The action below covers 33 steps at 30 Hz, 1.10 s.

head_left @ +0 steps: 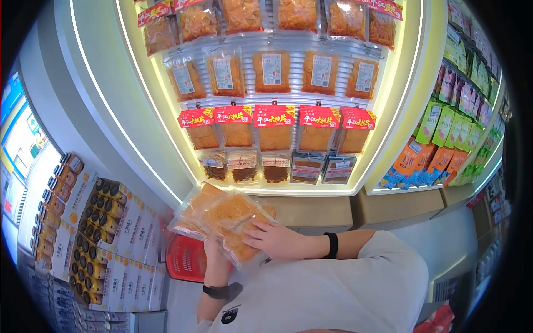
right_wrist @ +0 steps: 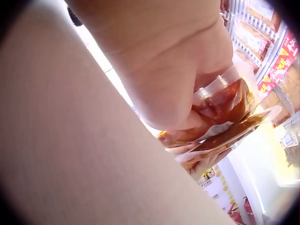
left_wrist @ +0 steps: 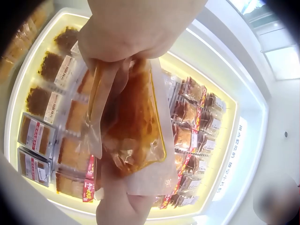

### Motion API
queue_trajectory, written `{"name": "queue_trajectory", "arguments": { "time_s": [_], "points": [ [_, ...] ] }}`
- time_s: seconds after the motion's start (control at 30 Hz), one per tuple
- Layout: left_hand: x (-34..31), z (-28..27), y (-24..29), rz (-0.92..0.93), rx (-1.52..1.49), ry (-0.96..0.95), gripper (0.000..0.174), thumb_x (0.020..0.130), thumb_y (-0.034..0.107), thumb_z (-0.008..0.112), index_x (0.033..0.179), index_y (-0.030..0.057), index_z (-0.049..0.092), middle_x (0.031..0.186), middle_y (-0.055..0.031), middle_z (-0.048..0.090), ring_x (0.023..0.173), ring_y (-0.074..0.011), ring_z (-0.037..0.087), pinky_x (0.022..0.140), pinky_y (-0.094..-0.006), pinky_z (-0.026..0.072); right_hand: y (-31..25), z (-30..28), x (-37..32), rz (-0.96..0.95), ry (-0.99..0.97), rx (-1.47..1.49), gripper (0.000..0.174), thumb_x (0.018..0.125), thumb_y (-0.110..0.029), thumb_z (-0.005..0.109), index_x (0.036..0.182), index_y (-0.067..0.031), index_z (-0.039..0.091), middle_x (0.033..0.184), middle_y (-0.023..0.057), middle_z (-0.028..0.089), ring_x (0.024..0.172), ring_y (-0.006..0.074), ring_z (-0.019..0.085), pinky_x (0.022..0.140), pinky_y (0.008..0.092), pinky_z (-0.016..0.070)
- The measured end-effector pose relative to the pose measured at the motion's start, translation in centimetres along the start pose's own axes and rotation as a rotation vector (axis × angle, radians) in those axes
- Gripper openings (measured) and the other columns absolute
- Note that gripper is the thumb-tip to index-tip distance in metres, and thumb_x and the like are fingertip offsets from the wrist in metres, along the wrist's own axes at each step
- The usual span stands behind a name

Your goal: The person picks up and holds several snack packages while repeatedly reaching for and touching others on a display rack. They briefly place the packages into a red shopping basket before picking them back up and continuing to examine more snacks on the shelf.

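Two clear plastic packets of orange-brown snack food are held in front of the body, just below the lit display. One packet [head_left: 201, 202] lies partly under the other packet [head_left: 236, 213]. My left hand [head_left: 216, 252] grips them at the lower left edge. From the right, my right hand [head_left: 277, 241] holds the upper packet, fingers spread over its face. In the left wrist view a glossy sealed packet [left_wrist: 136, 122] hangs at the left hand [left_wrist: 136, 33]. The right wrist view has the right hand [right_wrist: 173, 75] pinching a packet [right_wrist: 227, 105], with another sheet of packaging close beneath.
A lit wall display [head_left: 272, 191] carries rows of hanging packets [head_left: 275, 130] with red labels. A red basket [head_left: 186, 261] stands on the floor at the left, beside stacked cartons of jars [head_left: 91, 269]. Another rack [head_left: 449, 130] with green and orange packs is on the right.
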State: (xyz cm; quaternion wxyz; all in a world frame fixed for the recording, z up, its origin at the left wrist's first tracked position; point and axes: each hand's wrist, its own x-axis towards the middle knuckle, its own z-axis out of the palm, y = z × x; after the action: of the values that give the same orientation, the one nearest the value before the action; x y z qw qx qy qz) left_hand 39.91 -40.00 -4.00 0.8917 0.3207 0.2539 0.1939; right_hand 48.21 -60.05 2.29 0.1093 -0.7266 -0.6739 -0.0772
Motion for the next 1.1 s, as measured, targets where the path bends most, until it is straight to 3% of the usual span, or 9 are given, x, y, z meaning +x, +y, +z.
{"name": "queue_trajectory", "arguments": {
  "time_s": [0.07, 0.2, 0.27, 0.33, 0.47, 0.6, 0.67, 0.7, 1.1],
  "points": [
    [0.3, -0.1, 0.5, 0.029, -0.066, -0.026, 0.034, 0.089, 0.010, 0.049, 0.119, -0.0043, 0.049, 0.108, -0.0150, 0.060, 0.096, -0.0267, 0.061, 0.081, -0.0384, 0.0522, 1.4, 0.4, 0.6, 0.034, 0.054, 0.075, 0.048, 0.079, -0.014, 0.057, 0.127, -0.0104, 0.051, 0.131, 0.0101, 0.049, 0.117, 0.0307, 0.049, 0.087, 0.0383, 0.0481],
    [1.3, -0.5, 2.0, 0.160, -0.042, 0.049, 0.036, 0.088, 0.005, 0.050, 0.122, -0.0053, 0.045, 0.114, -0.0165, 0.056, 0.099, -0.0283, 0.060, 0.086, -0.0410, 0.0502, 3.4, -1.2, 2.2, 0.050, 0.216, 0.053, 0.041, 0.079, -0.009, 0.056, 0.121, -0.0085, 0.055, 0.115, 0.0098, 0.060, 0.100, 0.0246, 0.061, 0.074, 0.0314, 0.0529],
    [1.8, -1.3, 2.6, 0.243, -0.013, 0.069, 0.038, 0.088, 0.004, 0.050, 0.124, -0.0057, 0.043, 0.116, -0.0170, 0.055, 0.101, -0.0288, 0.059, 0.087, -0.0420, 0.0496, 5.6, -4.5, 3.5, 0.395, 0.244, 0.564, 0.030, 0.086, -0.008, 0.052, 0.116, -0.0083, 0.057, 0.104, 0.0103, 0.064, 0.092, 0.0239, 0.064, 0.070, 0.0309, 0.0530],
    [2.8, -2.7, 3.6, 0.274, -0.017, 0.092, 0.038, 0.090, 0.013, 0.048, 0.125, -0.0035, 0.045, 0.119, -0.0170, 0.055, 0.105, -0.0318, 0.058, 0.090, -0.0439, 0.0487, 9.4, -4.9, 4.6, 0.543, 0.545, 0.944, 0.024, 0.091, -0.005, 0.049, 0.113, -0.0040, 0.057, 0.098, 0.0095, 0.065, 0.085, 0.0202, 0.065, 0.071, 0.0303, 0.0516],
    [3.6, -4.7, 6.1, 0.346, -0.028, 0.150, 0.041, 0.091, 0.014, 0.046, 0.128, -0.0025, 0.041, 0.123, -0.0177, 0.052, 0.111, -0.0330, 0.054, 0.093, -0.0475, 0.0464, 15.0, -6.7, 6.1, 0.274, 1.464, 1.622, 0.026, 0.090, -0.003, 0.051, 0.116, -0.0013, 0.053, 0.100, 0.0070, 0.065, 0.086, 0.0193, 0.064, 0.078, 0.0314, 0.0508],
    [4.1, -4.5, 8.7, 0.262, -0.104, 0.236, 0.040, 0.090, 0.011, 0.048, 0.127, -0.0016, 0.042, 0.121, -0.0165, 0.053, 0.107, -0.0304, 0.056, 0.089, -0.0451, 0.0484, 16.7, -9.4, 7.4, 0.226, 1.586, 1.750, 0.026, 0.090, -0.007, 0.054, 0.116, -0.0015, 0.051, 0.102, 0.0071, 0.064, 0.083, 0.0172, 0.064, 0.069, 0.0302, 0.0534],
    [4.8, -4.7, 9.0, 0.301, -0.071, 0.238, 0.038, 0.090, 0.013, 0.048, 0.125, -0.0013, 0.043, 0.120, -0.0159, 0.053, 0.106, -0.0304, 0.056, 0.089, -0.0453, 0.0486, 18.9, -8.2, 7.1, 0.235, 1.406, 1.601, 0.024, 0.091, -0.010, 0.055, 0.114, -0.0036, 0.052, 0.100, 0.0058, 0.064, 0.079, 0.0145, 0.064, 0.057, 0.0278, 0.0537],
    [4.8, -4.3, 9.3, 0.307, -0.080, 0.238, 0.038, 0.090, 0.013, 0.048, 0.125, -0.0011, 0.044, 0.120, -0.0158, 0.053, 0.106, -0.0304, 0.056, 0.088, -0.0452, 0.0488, 19.4, -8.0, 7.7, 0.306, 1.507, 1.571, 0.023, 0.090, -0.008, 0.056, 0.111, -0.0007, 0.054, 0.096, 0.0078, 0.064, 0.067, 0.0138, 0.063, 0.048, 0.0251, 0.0508],
    [7.4, -4.6, 8.3, 0.304, -0.046, 0.168, 0.040, 0.090, 0.012, 0.047, 0.127, -0.0022, 0.041, 0.120, -0.0161, 0.054, 0.106, -0.0305, 0.057, 0.088, -0.0448, 0.0500, 22.7, -6.9, 10.6, 0.456, 1.473, 1.524, 0.017, 0.089, -0.015, 0.059, 0.100, -0.0006, 0.061, 0.084, 0.0045, 0.065, 0.054, 0.0103, 0.056, 0.046, 0.0225, 0.0452]
  ]
}}
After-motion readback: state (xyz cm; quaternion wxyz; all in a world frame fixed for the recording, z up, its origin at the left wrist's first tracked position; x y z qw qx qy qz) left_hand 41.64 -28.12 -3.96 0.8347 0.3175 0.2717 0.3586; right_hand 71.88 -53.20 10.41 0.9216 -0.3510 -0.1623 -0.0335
